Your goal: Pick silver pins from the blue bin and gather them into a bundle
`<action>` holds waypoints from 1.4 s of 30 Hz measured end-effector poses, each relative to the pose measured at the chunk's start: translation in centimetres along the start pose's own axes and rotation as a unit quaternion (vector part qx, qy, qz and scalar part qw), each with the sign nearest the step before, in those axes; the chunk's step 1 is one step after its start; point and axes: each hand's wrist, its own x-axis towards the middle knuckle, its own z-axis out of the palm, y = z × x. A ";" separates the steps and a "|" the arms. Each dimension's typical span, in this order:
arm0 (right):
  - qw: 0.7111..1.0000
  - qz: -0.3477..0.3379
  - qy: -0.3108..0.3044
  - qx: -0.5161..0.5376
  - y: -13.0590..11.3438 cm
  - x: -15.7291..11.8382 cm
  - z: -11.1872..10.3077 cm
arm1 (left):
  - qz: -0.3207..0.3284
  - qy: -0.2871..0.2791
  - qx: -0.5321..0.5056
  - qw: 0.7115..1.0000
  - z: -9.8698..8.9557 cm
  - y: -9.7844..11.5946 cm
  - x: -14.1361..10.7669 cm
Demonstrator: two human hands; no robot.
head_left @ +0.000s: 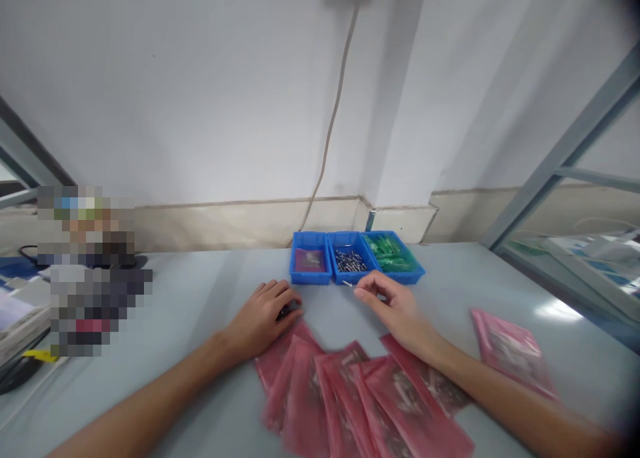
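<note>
The right hand (387,298) pinches what looks like a small screw (347,284) before the middle blue bin (350,257); the left hand (273,311) curls around dark pieces (284,311), left of that bin.

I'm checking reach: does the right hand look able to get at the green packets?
Probably yes: the right hand is near the open blue bin of green packets, nothing between, though it holds a metal piece.

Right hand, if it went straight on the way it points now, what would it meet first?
Probably the front wall of the middle blue bin, with the small metal piece at the right hand's fingertips leading. Height is unclear, so it might pass over the rim.
</note>
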 end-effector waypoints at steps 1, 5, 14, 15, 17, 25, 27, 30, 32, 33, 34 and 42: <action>1.000 0.007 -0.006 0.010 0.2 0.0 0.0 | 0.000 0.000 0.000 1.000 0.0 0.0 0.0; 0.994 0.064 -0.039 0.075 1.3 0.1 0.1 | 0.000 0.003 -0.001 1.000 -0.1 0.1 0.0; 0.984 0.098 -0.064 0.137 1.5 -0.1 0.5 | -0.004 -0.005 0.002 1.000 -0.2 0.2 0.0; 0.984 0.098 -0.060 0.134 1.5 -0.1 0.5 | -0.004 -0.004 0.002 1.000 -0.2 0.2 -0.1; 0.986 0.098 -0.053 0.125 1.5 0.0 0.5 | -0.002 -0.002 0.003 1.000 -0.2 0.1 -0.1; 1.000 0.017 -0.016 0.003 0.5 -0.2 0.3 | 0.002 0.002 0.003 1.000 0.0 0.0 0.0; 1.000 0.002 -0.011 -0.016 0.2 -0.3 0.3 | 0.002 0.002 0.003 1.000 0.0 0.0 0.0; 1.000 0.004 -0.014 -0.013 0.2 -0.2 0.3 | 0.001 0.001 0.003 1.000 0.0 0.0 0.0; 1.000 0.018 -0.018 0.004 0.5 -0.1 0.3 | 0.002 0.000 0.001 1.000 0.0 0.0 0.0; 0.999 0.033 -0.021 0.019 0.6 -0.1 0.2 | 0.002 -0.001 0.000 1.000 0.0 0.0 0.0; 0.998 0.052 -0.026 0.039 0.7 0.0 0.2 | 0.002 -0.002 -0.001 1.000 -0.1 0.0 0.0; 0.959 0.167 -0.056 0.221 0.2 0.0 0.6 | -0.001 -0.004 -0.001 1.000 -0.2 0.1 -0.1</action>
